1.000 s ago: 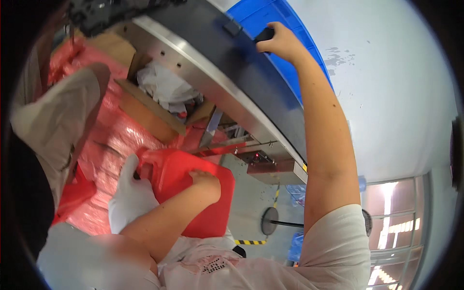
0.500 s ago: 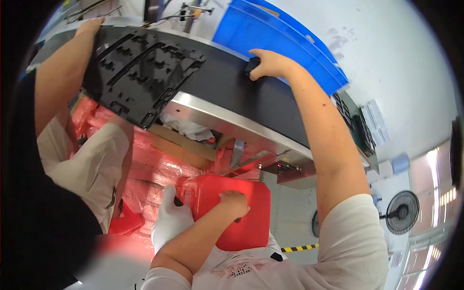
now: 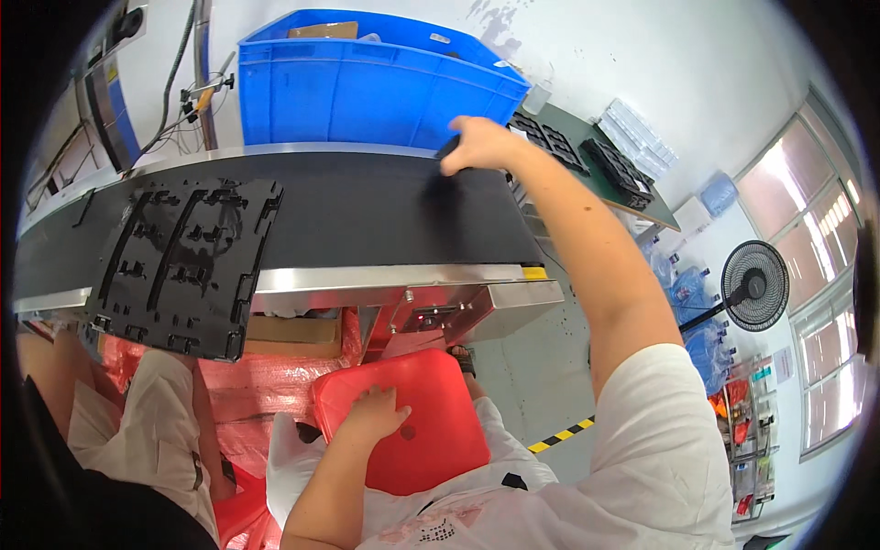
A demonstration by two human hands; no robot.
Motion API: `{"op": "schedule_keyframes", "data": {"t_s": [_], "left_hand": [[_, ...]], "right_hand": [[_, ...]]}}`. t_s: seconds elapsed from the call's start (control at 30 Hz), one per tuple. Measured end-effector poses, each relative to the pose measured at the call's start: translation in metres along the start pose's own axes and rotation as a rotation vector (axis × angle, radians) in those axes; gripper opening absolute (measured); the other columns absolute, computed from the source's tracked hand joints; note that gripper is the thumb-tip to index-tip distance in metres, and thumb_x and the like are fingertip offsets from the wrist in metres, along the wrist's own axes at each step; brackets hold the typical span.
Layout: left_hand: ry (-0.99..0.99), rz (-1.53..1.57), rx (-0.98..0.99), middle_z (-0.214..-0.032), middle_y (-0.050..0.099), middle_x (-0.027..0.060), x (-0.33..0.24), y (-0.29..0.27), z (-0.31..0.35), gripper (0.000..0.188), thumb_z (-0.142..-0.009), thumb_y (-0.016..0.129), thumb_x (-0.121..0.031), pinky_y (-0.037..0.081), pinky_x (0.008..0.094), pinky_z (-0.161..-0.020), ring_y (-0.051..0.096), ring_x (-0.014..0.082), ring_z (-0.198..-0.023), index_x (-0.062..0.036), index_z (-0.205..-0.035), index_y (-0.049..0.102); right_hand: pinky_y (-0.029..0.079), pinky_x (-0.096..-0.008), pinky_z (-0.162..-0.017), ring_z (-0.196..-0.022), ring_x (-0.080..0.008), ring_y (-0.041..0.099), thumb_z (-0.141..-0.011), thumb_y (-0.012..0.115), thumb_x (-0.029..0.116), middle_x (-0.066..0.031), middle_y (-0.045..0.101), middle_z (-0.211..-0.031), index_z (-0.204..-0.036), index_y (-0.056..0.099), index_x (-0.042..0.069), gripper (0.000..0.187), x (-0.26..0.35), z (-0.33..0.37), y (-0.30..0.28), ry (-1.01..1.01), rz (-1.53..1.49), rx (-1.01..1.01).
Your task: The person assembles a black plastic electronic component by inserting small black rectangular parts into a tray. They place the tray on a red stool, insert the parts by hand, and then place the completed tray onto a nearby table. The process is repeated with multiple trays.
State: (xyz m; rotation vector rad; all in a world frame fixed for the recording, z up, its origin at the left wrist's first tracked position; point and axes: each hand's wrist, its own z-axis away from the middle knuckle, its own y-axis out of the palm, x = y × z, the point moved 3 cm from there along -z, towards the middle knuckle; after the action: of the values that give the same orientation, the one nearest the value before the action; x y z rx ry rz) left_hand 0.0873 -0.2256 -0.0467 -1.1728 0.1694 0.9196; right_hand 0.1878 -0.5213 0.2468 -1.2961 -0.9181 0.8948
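My right hand (image 3: 486,145) reaches over the far side of a black conveyor belt (image 3: 348,215), beside a blue crate (image 3: 367,96). Its fingers close around a small black piece (image 3: 448,149), mostly hidden and blurred. My left hand (image 3: 374,412) lies on a red plastic container or stool (image 3: 440,403) in front of my lap, fingers apart. A small dark spot shows on the red surface beside that hand. Left on the belt lies a black plastic tray (image 3: 188,266) with moulded slots, jutting over the near edge.
A co-worker in beige shorts (image 3: 151,417) sits at my left. Red bubble wrap (image 3: 247,394) and a cardboard box (image 3: 293,335) lie beneath the belt. At right stand a green table (image 3: 587,156) with black trays, a fan (image 3: 754,284) and a shelf rack (image 3: 747,440).
My view has turned, bringing the belt's end and right side of the room in. The co-worker's arm has left the view. My right hand keeps its black piece; my left stays on the red thing.
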Motion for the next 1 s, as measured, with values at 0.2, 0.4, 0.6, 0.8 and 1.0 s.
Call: {"op": "schedule_keyframes", "data": {"t_s": [0.2,0.4,0.6,0.8,1.0], "left_hand": [[0.062,0.074,-0.197,-0.126,0.041,0.0267,-0.005,0.001,-0.01,0.053,-0.084,0.056,-0.035,0.036,0.0496,-0.096,0.039,0.0404,-0.119,0.0001,-0.123,0.048],[0.089,0.051,-0.38,-0.128,0.039,0.0261,-0.012,0.002,-0.013,0.048,-0.081,0.061,-0.029,0.034,0.0465,-0.099,0.038,0.0404,-0.119,-0.0012,-0.119,0.052],[0.049,0.086,-0.393,-0.123,0.043,0.0226,-0.019,-0.01,-0.014,0.045,-0.079,0.064,-0.025,0.034,0.0466,-0.098,0.041,0.0385,-0.116,-0.0019,-0.116,0.053],[0.043,0.148,-0.414,-0.12,0.043,0.0218,-0.016,-0.01,-0.017,0.043,-0.079,0.064,-0.024,0.034,0.0459,-0.098,0.039,0.0393,-0.117,0.0001,-0.113,0.054],[0.179,0.357,-0.387,-0.126,0.045,0.0217,-0.016,-0.009,-0.013,0.042,-0.084,0.062,-0.024,0.035,0.0376,-0.1,0.041,0.0345,-0.122,-0.0018,-0.118,0.053]], "right_hand": [[0.048,-0.0338,-0.077,-0.088,-0.0322,0.061,-0.046,0.072,0.038,-0.0245,0.062,-0.095,-0.1,0.059,-0.01,0.073,-0.139,0.017,-0.015,0.316,0.004,-0.043],[0.05,-0.0333,-0.065,-0.069,-0.0282,0.063,-0.046,0.072,0.034,-0.0207,0.063,-0.074,-0.071,0.064,-0.008,0.049,-0.228,0.0,0.007,0.494,-0.021,-0.134],[0.05,-0.0329,-0.065,-0.071,-0.0269,0.063,-0.045,0.072,0.035,-0.0203,0.064,-0.077,-0.077,0.064,-0.011,0.056,-0.272,-0.025,0.046,0.54,-0.161,-0.276],[0.046,-0.0396,-0.085,-0.101,-0.0354,0.056,-0.047,0.083,0.051,-0.0284,0.053,-0.113,-0.118,0.04,-0.015,0.106,-0.284,-0.015,0.056,0.404,-0.248,-0.437],[0.032,-0.0404,-0.099,-0.118,-0.0369,0.039,-0.075,0.066,0.051,-0.0299,0.04,-0.126,-0.129,0.034,-0.012,0.089,-0.233,0.132,0.104,0.311,-0.417,-0.91]]}}
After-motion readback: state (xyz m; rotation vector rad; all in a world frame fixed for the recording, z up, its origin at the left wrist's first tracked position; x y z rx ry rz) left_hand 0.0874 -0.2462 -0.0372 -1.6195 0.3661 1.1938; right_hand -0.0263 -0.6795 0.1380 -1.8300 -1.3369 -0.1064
